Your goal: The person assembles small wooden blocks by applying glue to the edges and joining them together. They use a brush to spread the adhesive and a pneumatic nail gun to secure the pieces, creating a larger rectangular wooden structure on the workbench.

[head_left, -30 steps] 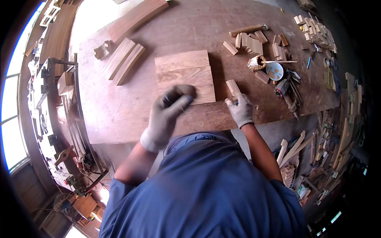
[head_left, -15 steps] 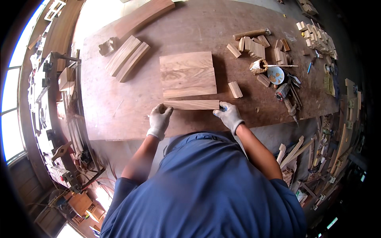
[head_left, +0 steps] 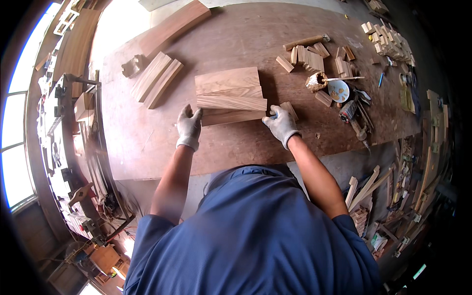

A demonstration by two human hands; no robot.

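A narrow wooden strip (head_left: 231,102) lies across several wide boards (head_left: 227,79) set edge to edge on the workbench. Nearest me is the front board (head_left: 233,116), partly covered by the strip. My left hand (head_left: 189,129), in a pale work glove, stands beside the boards' left end with thumb and fingers apart and nothing between them. At the right end is my gloved right hand (head_left: 281,125), fingers slightly spread beside the boards' corner. It partly hides a short wood block (head_left: 289,109) behind it.
Two thick boards (head_left: 156,78) and a long plank (head_left: 172,27) lie at the far left of the workbench (head_left: 147,152). To the right are a hammer (head_left: 306,43), small wood blocks (head_left: 309,60), a bowl (head_left: 339,91) and a power tool (head_left: 353,118).
The strip was held by both hands in front of the boards; it now lies on top of them. Both hands have moved forward and let go of its ends.
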